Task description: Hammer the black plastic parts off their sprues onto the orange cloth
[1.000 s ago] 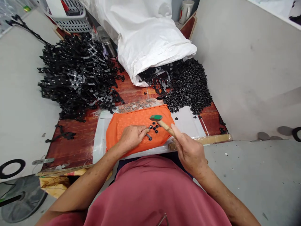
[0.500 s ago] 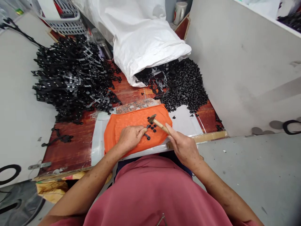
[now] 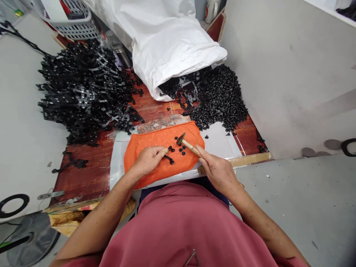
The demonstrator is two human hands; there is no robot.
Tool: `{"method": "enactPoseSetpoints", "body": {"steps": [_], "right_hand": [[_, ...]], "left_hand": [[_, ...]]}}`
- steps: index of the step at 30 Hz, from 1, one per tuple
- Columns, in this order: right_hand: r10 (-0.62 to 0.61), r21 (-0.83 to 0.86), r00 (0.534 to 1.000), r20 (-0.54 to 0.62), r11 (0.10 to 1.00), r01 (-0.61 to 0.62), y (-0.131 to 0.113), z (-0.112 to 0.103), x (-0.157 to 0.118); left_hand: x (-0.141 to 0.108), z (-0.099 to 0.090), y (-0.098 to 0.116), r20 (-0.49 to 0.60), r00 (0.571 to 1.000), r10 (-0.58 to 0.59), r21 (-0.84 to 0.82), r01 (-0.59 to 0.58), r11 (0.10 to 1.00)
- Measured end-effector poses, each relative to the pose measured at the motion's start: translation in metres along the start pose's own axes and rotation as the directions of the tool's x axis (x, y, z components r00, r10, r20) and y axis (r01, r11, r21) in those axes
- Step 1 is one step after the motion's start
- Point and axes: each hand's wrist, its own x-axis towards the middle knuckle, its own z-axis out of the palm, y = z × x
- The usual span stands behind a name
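Note:
My left hand (image 3: 150, 158) pinches a small black strap-like part (image 3: 168, 159) with round ends, above an orange cloth (image 3: 151, 142). In my right hand (image 3: 218, 170) is a hammer (image 3: 190, 147), gripped by its wooden handle. The dark metal head is over the right half of the cloth. Several small round black pieces (image 3: 182, 150) lie on the cloth under and beside the hammer head. The cloth covers most of a speckled stone slab (image 3: 164, 124), whose far edge shows.
A tall heap of black strap parts (image 3: 83, 92) stands at the left. Small black studs (image 3: 222, 98) are piled at the right, by the mouth of a white sack (image 3: 178, 48). Pale partitions (image 3: 278, 81) flank the red-brown tabletop (image 3: 83, 178). A basket (image 3: 75, 27) sits at the back left.
My left hand has drawn a little to the left with the black strap part, away from the loose round pieces. The hammer stays nearly where it was.

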Motion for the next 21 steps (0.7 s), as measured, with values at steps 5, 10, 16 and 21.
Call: {"method": "enactPoseSetpoints", "body": {"steps": [5,10,16,21], "right_hand": [[0.01,-0.057,0.999,0.034,0.998,-0.008,-0.008,-0.003,0.0],[0.024,-0.008,0.998,0.053,1.0,-0.024,-0.01,-0.001,-0.001],[0.093,0.518,0.993,-0.08,0.855,-0.038,-0.016,0.0,0.015],[0.101,0.763,0.994,0.046,0.639,-0.1,-0.026,0.012,0.03]], "left_hand": [[0.0,0.003,0.004,-0.014,1.0,-0.015,0.097,0.016,0.995],[-0.003,0.004,-0.002,-0.039,0.999,-0.001,-0.03,0.0,1.0],[-0.019,0.008,0.006,0.016,0.998,0.06,-0.325,-0.052,0.944],[-0.028,0.021,0.022,0.106,0.989,0.106,-0.352,-0.063,0.934]]}}
